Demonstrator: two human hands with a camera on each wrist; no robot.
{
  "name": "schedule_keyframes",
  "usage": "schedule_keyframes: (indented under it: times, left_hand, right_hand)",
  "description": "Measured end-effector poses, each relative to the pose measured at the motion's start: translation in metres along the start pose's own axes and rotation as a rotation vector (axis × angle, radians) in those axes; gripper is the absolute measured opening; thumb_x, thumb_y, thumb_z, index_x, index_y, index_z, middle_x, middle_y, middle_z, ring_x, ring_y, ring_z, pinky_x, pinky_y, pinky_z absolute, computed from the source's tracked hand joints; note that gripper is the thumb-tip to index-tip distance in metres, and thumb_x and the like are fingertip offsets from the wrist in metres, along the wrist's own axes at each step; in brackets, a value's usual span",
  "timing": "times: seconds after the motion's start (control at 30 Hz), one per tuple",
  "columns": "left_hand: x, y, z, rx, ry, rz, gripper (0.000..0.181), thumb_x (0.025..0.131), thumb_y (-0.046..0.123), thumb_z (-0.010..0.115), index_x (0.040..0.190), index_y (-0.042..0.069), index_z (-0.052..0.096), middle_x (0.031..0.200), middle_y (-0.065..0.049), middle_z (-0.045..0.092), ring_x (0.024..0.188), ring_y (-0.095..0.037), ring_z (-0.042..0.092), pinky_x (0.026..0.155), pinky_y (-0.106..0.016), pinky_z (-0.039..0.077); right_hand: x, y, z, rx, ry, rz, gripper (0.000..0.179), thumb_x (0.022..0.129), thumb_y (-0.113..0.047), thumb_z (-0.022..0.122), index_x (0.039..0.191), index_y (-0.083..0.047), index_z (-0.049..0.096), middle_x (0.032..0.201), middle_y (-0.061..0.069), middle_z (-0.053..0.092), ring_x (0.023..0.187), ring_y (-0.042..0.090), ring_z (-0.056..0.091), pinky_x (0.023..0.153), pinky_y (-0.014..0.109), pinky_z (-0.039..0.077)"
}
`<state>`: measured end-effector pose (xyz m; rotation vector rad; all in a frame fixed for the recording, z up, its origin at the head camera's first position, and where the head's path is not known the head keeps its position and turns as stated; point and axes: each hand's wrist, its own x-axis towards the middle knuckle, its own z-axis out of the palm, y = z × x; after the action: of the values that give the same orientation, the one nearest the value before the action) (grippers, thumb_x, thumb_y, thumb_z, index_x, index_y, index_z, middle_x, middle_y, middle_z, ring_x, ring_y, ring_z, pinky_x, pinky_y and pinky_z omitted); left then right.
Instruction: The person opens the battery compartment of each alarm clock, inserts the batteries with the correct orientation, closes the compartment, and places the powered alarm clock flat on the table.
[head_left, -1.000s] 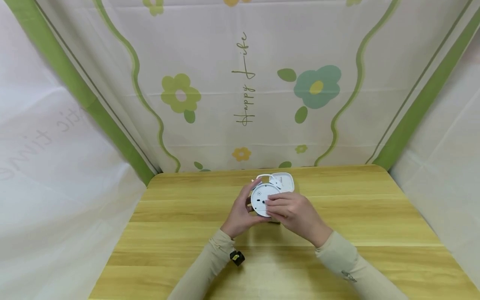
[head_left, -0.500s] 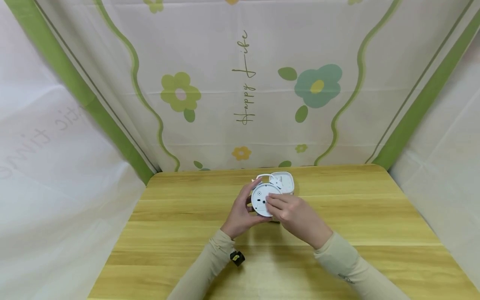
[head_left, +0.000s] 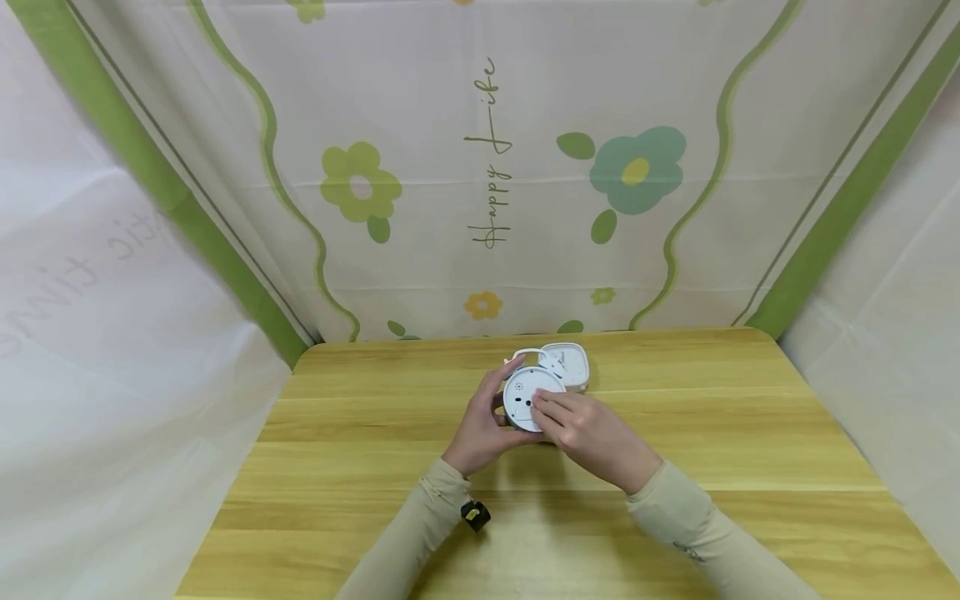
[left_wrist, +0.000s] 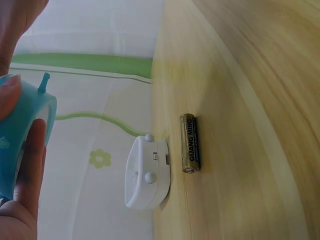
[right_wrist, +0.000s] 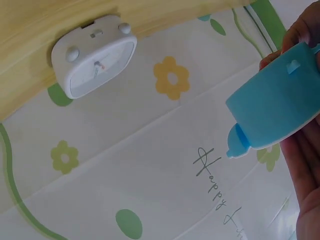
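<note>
A round alarm clock with a white back and a handle on top is held up above the table. Its blue side shows in both wrist views. My left hand grips it by the rim, the thumb along the lower edge. The bunched, curled fingertips of my right hand are on its back, close to a small black knob; what they pinch there is hidden. Below, a cylindrical battery lies on the wooden table. Beyond it stands a white alarm clock with rounded corners.
The wooden table reaches back to a curtain printed with flowers. White cloth hangs at the left and right sides. A small black device is attached at my left wrist.
My right fingertips have shifted slightly over the clock's back and bunched closer together. The left hand keeps its grip, and the held clock has barely moved.
</note>
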<state>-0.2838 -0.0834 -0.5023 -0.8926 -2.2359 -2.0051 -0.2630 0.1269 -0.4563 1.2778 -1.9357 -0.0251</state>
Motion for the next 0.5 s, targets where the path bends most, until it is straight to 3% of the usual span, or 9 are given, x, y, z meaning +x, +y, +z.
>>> schedule_keyframes:
  times: [0.2,0.5]
  left_hand:
    - [0.0005,0.0011,0.0004,0.005,0.003,0.014,0.109,0.077,-0.006,0.088,0.163,0.03,0.032,0.153,-0.012,0.039,0.121,-0.032,0.061,0.087,-0.033,0.065]
    - [0.0033,0.003,0.0001,0.01,0.007,-0.019,0.111,0.074,-0.005,0.09,0.161,0.034,0.034,0.149,-0.007,0.041,0.12,-0.032,0.061,0.085,-0.035,0.066]
  right_hand:
    - [-0.0015,0.0001,0.0007,0.015,0.009,0.012,0.029,0.075,-0.007,0.084,0.102,0.002,0.076,0.107,0.014,0.078,0.102,0.024,0.076,0.088,0.033,0.064]
    - [-0.0046,0.0013,0.0057,0.044,0.045,0.02,0.03,0.075,-0.003,0.083,0.103,0.003,0.078,0.107,0.016,0.079,0.101,0.025,0.076,0.087,0.033,0.064]
